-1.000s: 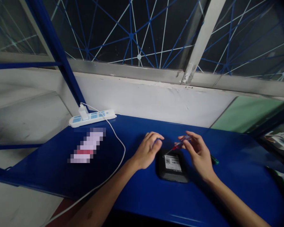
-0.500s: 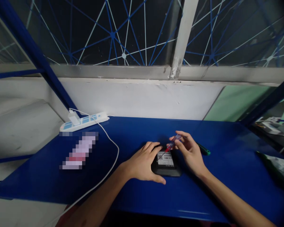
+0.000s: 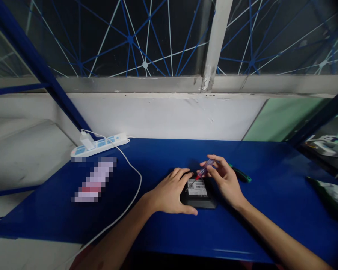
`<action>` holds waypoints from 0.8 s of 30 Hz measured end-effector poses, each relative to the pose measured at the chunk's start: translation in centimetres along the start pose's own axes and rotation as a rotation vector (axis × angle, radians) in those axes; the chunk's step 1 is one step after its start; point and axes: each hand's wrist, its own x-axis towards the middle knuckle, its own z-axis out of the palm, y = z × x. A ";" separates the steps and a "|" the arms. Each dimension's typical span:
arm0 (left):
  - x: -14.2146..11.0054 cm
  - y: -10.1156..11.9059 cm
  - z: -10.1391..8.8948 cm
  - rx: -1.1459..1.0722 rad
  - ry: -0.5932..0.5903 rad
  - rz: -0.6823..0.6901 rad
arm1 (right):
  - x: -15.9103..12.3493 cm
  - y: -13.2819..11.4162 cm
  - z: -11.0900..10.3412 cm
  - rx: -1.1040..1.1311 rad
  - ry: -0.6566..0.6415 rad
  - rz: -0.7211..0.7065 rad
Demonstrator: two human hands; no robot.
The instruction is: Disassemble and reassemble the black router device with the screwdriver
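A flat black device (image 3: 205,204) with a white printed label (image 3: 197,187) lies on the blue table. My left hand (image 3: 173,193) spans its left side, thumb along the near edge and fingers toward the far edge, holding it steady. Between the thumb and fingers of my right hand (image 3: 225,180) is a screwdriver (image 3: 204,170) with a clear purplish handle and a red collar. It slants down to the left, its tip at the device's left part beside the label. Whether the tip sits in a screw is too small to tell.
A green-and-black handled tool (image 3: 242,175) lies just right of my right hand. Farther left are a white power strip (image 3: 119,140) with a charger, a white cable (image 3: 141,180) and a pixelated object (image 3: 97,180). A plastic bag (image 3: 331,198) rests at the right edge.
The screwdriver and right hand have shifted very slightly left, and the tip now points just off the label's left edge. My left hand stays on the device. The camera view has moved a little.
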 end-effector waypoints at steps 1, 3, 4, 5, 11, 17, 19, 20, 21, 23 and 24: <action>0.0 0.0 0.0 0.000 -0.003 0.000 | 0.0 0.0 0.0 -0.004 -0.003 0.002; 0.0 0.1 0.0 0.004 -0.004 0.002 | 0.0 0.0 -0.1 -0.019 -0.006 0.001; 0.0 0.0 0.0 0.007 -0.003 0.003 | 0.0 0.1 -0.1 -0.027 -0.004 -0.001; 0.0 0.0 0.0 0.012 -0.003 0.003 | -0.1 0.1 -0.1 -0.035 0.000 -0.003; -0.1 -0.1 0.1 0.045 -0.008 -0.004 | -0.1 0.2 -0.2 -0.082 0.013 -0.032; -0.1 -0.1 0.0 0.041 -0.010 -0.003 | 0.2 0.3 -0.5 -0.129 0.030 -0.057; -0.1 -0.1 0.0 0.041 -0.013 -0.006 | 0.3 0.3 -0.7 -0.137 0.043 -0.065; -0.1 -0.1 0.0 0.041 -0.014 -0.006 | 0.4 0.3 -0.7 -0.143 0.054 -0.071; -0.1 -0.1 0.0 0.041 -0.016 -0.007 | 0.4 0.2 -0.8 -0.151 0.068 -0.079; -0.1 -0.1 0.1 0.039 -0.017 -0.006 | 0.7 0.2 -1.0 -0.163 0.108 -0.103; -0.1 -0.1 0.1 0.039 -0.015 -0.006 | 0.8 0.1 -1.1 -0.167 0.137 -0.121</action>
